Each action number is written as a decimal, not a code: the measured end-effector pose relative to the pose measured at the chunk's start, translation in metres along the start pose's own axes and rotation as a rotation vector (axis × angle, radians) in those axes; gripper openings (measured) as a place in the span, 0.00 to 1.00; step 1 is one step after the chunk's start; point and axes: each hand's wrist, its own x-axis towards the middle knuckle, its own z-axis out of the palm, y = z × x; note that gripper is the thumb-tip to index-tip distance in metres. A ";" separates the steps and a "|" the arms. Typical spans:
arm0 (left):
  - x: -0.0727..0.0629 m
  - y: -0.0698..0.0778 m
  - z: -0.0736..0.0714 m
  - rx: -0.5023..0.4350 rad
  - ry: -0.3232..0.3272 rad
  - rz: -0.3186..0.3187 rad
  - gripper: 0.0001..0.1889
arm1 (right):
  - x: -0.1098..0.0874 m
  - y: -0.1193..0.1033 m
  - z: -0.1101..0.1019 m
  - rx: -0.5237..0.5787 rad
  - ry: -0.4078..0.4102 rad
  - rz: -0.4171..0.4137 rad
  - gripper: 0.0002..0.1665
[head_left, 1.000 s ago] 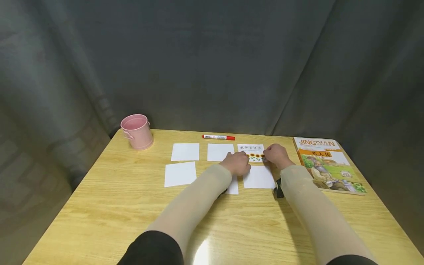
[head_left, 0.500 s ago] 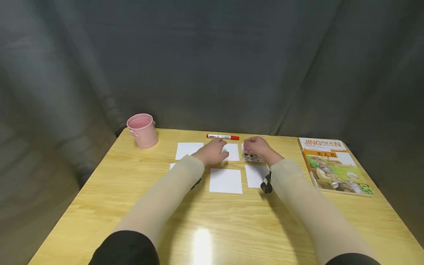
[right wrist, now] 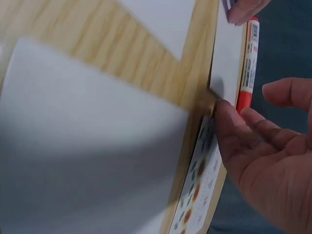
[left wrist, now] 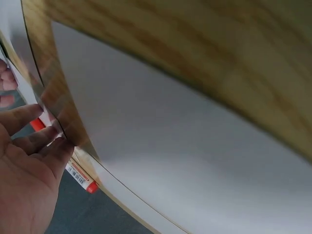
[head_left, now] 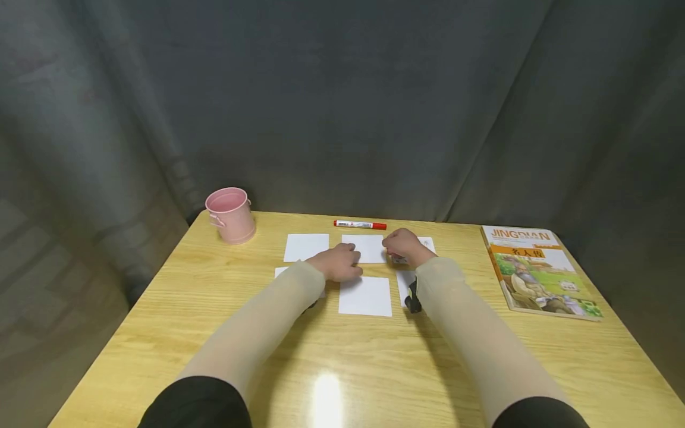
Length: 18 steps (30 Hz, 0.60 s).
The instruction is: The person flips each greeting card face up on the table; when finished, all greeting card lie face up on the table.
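Several white cards lie in two rows on the wooden table (head_left: pixel 299 362). My left hand (head_left: pixel 337 263) reaches to the left side of the blank back middle card (head_left: pixel 367 245), fingers extended, fingertips low at its edge. On that card's other side is my right hand (head_left: pixel 405 245), fingertips near its right edge. The right wrist view shows a fingertip (right wrist: pixel 225 114) at the gap beside the sunflower-printed card (right wrist: pixel 197 183), the other fingers spread apart. My right hand partly hides that card in the head view. In front lies a blank front middle card (head_left: pixel 365 296).
A red-and-white marker (head_left: pixel 360 224) lies behind the cards. The pink bucket (head_left: pixel 231 215) stands at the back left, and a book (head_left: pixel 540 270) lies at the right. A blank back left card (head_left: pixel 307 247) lies left of my left hand. Dark curtains (head_left: pixel 342 107) hang behind the table.
Both hands have moved left from the printed card's sides to those of the back middle card. The right hand came across the printed card. The view has shifted slightly.
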 end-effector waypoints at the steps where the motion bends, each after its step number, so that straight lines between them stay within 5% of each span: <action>1: 0.000 0.001 -0.001 0.003 0.007 0.006 0.18 | 0.000 -0.001 0.000 0.007 0.000 0.005 0.20; 7: 0.002 0.001 -0.002 0.001 0.021 0.006 0.18 | 0.002 -0.007 0.003 0.071 0.004 0.014 0.08; 12: 0.004 0.000 0.001 -0.021 0.029 0.015 0.14 | 0.006 -0.006 0.003 0.026 0.034 -0.005 0.17; 18: 0.003 -0.002 0.004 -0.069 0.036 -0.008 0.19 | 0.007 0.000 0.005 0.056 0.043 0.003 0.05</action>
